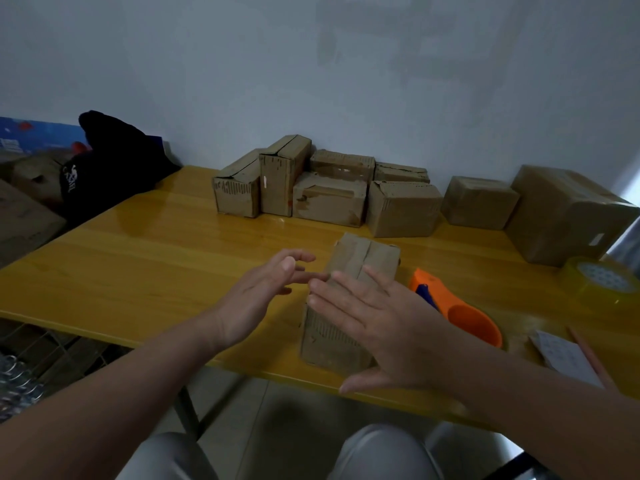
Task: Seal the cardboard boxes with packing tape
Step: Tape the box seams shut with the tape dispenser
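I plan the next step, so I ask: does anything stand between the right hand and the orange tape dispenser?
Nothing visible does. The right hand is over the cardboard box, and the orange tape dispenser lies on the table just right of it, uncovered.

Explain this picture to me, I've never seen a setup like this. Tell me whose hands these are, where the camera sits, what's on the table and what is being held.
There is no machine here. A person wears one camera on the head, looking forward and down, so you see their own arms. The left hand is open beside a small cardboard box on the yellow table. The right hand is spread flat over that box. Neither hand grips anything. Right of the box lie an orange tape dispenser and a roll of clear tape. More small boxes are piled along the wall, with a bigger box at the right.
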Demonstrator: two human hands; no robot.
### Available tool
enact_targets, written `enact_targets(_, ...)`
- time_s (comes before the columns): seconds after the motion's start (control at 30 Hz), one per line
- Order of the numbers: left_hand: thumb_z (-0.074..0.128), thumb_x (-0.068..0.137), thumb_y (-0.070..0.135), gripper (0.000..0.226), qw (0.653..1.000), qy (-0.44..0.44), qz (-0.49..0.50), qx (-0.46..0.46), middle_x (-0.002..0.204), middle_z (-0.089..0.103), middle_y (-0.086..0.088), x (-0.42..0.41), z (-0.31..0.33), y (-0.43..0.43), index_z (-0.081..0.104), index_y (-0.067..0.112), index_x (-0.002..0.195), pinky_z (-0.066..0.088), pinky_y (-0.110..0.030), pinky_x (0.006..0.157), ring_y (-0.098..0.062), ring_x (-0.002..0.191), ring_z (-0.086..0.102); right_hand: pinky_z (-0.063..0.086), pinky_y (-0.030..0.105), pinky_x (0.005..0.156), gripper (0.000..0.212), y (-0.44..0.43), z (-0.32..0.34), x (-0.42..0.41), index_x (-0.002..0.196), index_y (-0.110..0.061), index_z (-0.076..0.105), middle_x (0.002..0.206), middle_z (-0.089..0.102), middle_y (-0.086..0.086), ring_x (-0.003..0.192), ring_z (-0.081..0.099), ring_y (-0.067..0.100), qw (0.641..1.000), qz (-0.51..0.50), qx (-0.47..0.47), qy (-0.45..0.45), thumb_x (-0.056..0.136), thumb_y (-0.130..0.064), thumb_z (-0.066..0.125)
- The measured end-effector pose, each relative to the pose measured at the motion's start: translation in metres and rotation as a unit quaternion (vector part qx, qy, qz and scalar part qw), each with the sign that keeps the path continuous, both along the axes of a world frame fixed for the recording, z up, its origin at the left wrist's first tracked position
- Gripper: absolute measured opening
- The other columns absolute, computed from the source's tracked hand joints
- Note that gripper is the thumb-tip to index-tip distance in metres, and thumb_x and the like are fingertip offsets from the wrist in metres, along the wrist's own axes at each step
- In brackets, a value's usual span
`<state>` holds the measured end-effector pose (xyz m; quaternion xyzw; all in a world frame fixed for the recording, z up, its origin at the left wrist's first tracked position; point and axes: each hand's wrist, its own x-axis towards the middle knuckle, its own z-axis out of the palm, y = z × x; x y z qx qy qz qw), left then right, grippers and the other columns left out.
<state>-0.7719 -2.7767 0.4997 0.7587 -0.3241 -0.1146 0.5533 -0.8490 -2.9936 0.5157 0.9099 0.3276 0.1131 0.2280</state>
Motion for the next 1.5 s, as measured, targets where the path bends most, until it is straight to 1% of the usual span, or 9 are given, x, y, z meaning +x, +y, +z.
enact_targets(0.23, 0.027, 0.085, 0.067, 0.057, 1.000, -0.013, -0.001, 0.007, 0.122, 0.063, 0.016, 0.002, -0.004, 0.001, 0.051, 0.035, 0.125, 0.030, -0.041, 0.109, -0.002, 0.123, 0.050, 0.025, 0.052, 0.111, 0.092, 0.009, -0.005, 0.000, 0.150, -0.014, 0.006, 0.156, 0.009, 0.010, 0.140, 0.032, 0.030, 0.995, -0.040, -0.085, -0.030, 0.084, -0.075, 0.024)
enact_targets(0.43, 0.025, 0.087, 0.066, 0.063, 0.998, -0.061, 0.015, 0.029, 0.123, 0.057, 0.028, -0.003, 0.001, 0.000, 0.061, 0.028, 0.123, 0.031, -0.022, 0.098, 0.007, 0.120, 0.047, 0.033, 0.050, 0.108, 0.098, 0.013, -0.014, -0.005, 0.149, -0.013, 0.004, 0.158, 0.017, 0.012, 0.139, 0.033, 0.030, 0.989, -0.072, -0.118, -0.058, 0.081, -0.080, 0.024)
enact_targets(0.67, 0.027, 0.085, 0.067, 0.057, 0.998, -0.053, 0.019, 0.041, 0.117, 0.060, 0.031, -0.008, 0.008, -0.001, 0.055, 0.037, 0.125, 0.031, -0.013, 0.092, 0.013, 0.117, 0.047, -0.024, 0.057, 0.105, 0.096, 0.015, -0.009, -0.007, 0.144, -0.016, -0.024, 0.146, -0.038, 0.013, 0.142, -0.021, 0.034, 0.992, -0.005, -0.115, -0.054, 0.086, -0.076, 0.024)
enact_targets(0.8, 0.030, 0.087, 0.063, 0.056, 0.998, -0.044, 0.032, 0.036, 0.120, 0.062, 0.020, -0.010, 0.010, -0.003, 0.056, 0.034, 0.126, 0.036, -0.022, 0.098, 0.006, 0.117, 0.051, -0.023, 0.057, 0.108, 0.098, 0.010, -0.007, -0.009, 0.145, -0.008, -0.027, 0.149, -0.036, 0.017, 0.138, -0.029, 0.036, 0.985, -0.043, -0.121, -0.112, 0.085, -0.076, 0.011)
enact_targets(1.0, 0.029, 0.088, 0.058, 0.052, 0.995, -0.054, 0.053, 0.067, 0.116, 0.065, 0.018, -0.014, 0.014, -0.007, 0.055, 0.034, 0.126, 0.030, -0.003, 0.087, 0.015, 0.114, 0.048, -0.035, 0.058, 0.098, 0.100, 0.013, -0.037, -0.017, 0.139, 0.000, -0.033, 0.143, -0.043, 0.021, 0.128, -0.042, 0.041, 0.981, -0.048, -0.172, -0.080, 0.089, -0.073, 0.012)
enact_targets(1.1, 0.032, 0.091, 0.056, 0.048, 0.992, -0.072, 0.090, 0.061, 0.110, 0.068, 0.014, -0.017, 0.016, -0.012, 0.059, 0.030, 0.120, 0.032, 0.001, 0.082, 0.014, 0.108, 0.053, -0.024, 0.053, 0.110, 0.090, 0.003, -0.032, -0.018, 0.151, -0.008, -0.001, 0.156, -0.015, 0.017, 0.142, -0.022, 0.036, 0.981, -0.010, -0.144, -0.129, 0.090, -0.071, 0.016)
enact_targets(1.2, 0.039, 0.088, 0.058, 0.042, 0.975, -0.132, 0.148, 0.099, 0.101, 0.070, 0.013, -0.021, 0.021, -0.021, 0.063, 0.031, 0.110, 0.040, -0.004, 0.074, 0.009, 0.098, 0.058, 0.009, 0.050, 0.116, 0.075, -0.019, -0.021, -0.017, 0.147, -0.010, 0.028, 0.156, 0.021, 0.013, 0.141, 0.020, 0.031, 0.974, 0.076, 0.030, -0.210, 0.093, -0.063, 0.031)
enact_targets(1.37, 0.039, 0.079, 0.073, 0.061, 0.900, -0.236, 0.225, 0.289, 0.094, 0.057, 0.016, -0.030, 0.034, -0.060, 0.055, 0.030, 0.119, 0.040, -0.016, 0.055, 0.002, 0.076, 0.052, 0.051, 0.035, 0.079, 0.046, -0.047, -0.012, -0.012, 0.129, -0.020, 0.044, 0.120, 0.051, 0.010, 0.099, 0.051, 0.021, 0.950, -0.065, 0.254, -0.170, 0.092, -0.047, 0.039)
enact_targets(1.5, 0.032, 0.065, 0.089, 0.093, 0.840, -0.224, 0.240, 0.433, 0.112, 0.043, 0.001, -0.037, 0.032, -0.094, 0.043, 0.026, 0.133, 0.050, -0.028, 0.065, -0.014, 0.091, 0.050, 0.034, 0.025, 0.061, 0.033, -0.065, -0.021, -0.010, 0.117, -0.023, 0.042, 0.104, 0.046, -0.001, 0.084, 0.044, 0.014, 0.914, -0.284, 0.287, -0.045, 0.091, -0.042, 0.051)
